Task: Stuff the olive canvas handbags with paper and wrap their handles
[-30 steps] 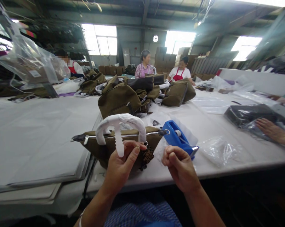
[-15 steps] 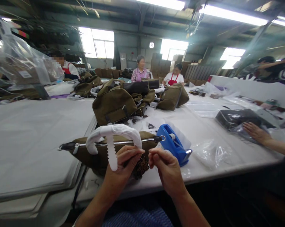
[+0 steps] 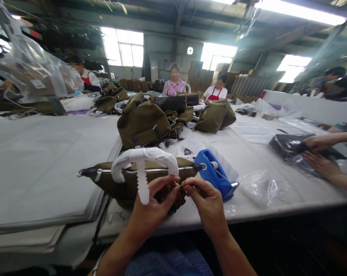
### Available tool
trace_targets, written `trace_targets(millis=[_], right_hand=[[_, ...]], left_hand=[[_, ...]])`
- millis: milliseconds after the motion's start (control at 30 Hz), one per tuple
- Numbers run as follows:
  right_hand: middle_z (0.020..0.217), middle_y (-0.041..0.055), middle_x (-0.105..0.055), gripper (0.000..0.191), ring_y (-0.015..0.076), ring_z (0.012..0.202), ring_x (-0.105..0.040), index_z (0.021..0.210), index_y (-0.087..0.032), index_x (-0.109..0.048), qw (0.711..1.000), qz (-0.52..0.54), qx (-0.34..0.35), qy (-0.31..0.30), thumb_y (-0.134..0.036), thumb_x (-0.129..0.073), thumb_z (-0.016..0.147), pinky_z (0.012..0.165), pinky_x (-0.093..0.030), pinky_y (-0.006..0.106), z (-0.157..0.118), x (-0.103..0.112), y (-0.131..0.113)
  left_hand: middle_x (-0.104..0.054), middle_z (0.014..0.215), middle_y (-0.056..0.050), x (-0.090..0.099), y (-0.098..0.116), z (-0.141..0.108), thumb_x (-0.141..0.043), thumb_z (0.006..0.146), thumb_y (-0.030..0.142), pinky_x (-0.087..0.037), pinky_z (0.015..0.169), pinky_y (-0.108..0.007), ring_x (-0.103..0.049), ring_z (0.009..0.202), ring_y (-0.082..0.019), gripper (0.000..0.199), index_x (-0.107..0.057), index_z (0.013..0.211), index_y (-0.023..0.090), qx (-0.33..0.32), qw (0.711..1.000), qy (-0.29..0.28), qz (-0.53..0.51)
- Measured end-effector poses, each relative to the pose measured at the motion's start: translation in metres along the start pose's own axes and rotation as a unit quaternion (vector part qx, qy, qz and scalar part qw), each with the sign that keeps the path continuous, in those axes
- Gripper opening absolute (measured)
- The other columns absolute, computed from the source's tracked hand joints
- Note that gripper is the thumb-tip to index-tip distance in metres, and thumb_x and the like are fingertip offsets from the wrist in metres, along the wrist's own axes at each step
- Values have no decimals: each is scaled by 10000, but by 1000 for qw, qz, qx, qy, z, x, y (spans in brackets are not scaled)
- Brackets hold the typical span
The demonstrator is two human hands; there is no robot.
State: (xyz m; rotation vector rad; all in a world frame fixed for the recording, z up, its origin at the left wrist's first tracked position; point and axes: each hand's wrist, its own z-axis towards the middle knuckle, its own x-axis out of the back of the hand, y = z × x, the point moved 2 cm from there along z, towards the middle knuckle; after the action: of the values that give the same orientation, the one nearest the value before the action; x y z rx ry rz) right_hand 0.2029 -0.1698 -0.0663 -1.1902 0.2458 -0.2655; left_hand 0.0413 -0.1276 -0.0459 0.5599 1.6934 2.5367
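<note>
An olive handbag (image 3: 158,174) lies on the table in front of me, its silver zipper along the top. White wrapping covers its handle (image 3: 146,154), and a notched white strip (image 3: 142,184) hangs from it. By the handle's right base, my left hand (image 3: 158,193) is closed in a pinch at a dark leopard-print piece (image 3: 178,201), which hangs below the fingers. My right hand (image 3: 204,197) pinches the upper right edge of this piece, its fingertips almost meeting the left ones. Fingers hide exactly what is gripped there.
A blue tape dispenser (image 3: 215,174) stands just right of the bag. Behind are piled olive bags (image 3: 146,124). White sheets (image 3: 46,165) lie at left, clear plastic (image 3: 261,188) at right. A co-worker's hands (image 3: 319,163) touch a plastic-wrapped dark item (image 3: 288,143). Other people sit farther back.
My right hand has come left to the leopard-print piece, closing the gap between my hands. A second hand of the co-worker has appeared at the wrapped item. The view has shifted slightly.
</note>
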Motion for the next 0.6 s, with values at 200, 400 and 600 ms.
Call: trace_targets(millis=[200,400,600], right_hand=[[891,-34,-741,113,129,834,-670,915,-291,-783,995,-80,62,-1,-189,-753,878,759,-535,204,0,1,-3],[898,-36,-743,127,128,844,-681,911,-280,-765,983,-149,104,-32,-160,-724,907,776,-533,204,2,3,-5],[885,-19,-748,152,124,826,-688,906,-238,-741,955,-216,193,-63,-92,-698,912,799,-526,214,5,4,-14]], left_hand=[[-775,988,-8,1,1,-1,-707,896,270,-570,771,-225,-714,855,-142,227,-740,1119,251,-24,1000,-4,10],[-780,1036,-14,3,1,-2,-702,894,216,-586,833,-254,-722,889,-153,219,-746,1106,245,-74,996,4,56],[-796,1005,-7,3,-4,-1,-720,875,186,-588,883,-275,-740,942,-172,184,-765,1044,241,-115,988,14,99]])
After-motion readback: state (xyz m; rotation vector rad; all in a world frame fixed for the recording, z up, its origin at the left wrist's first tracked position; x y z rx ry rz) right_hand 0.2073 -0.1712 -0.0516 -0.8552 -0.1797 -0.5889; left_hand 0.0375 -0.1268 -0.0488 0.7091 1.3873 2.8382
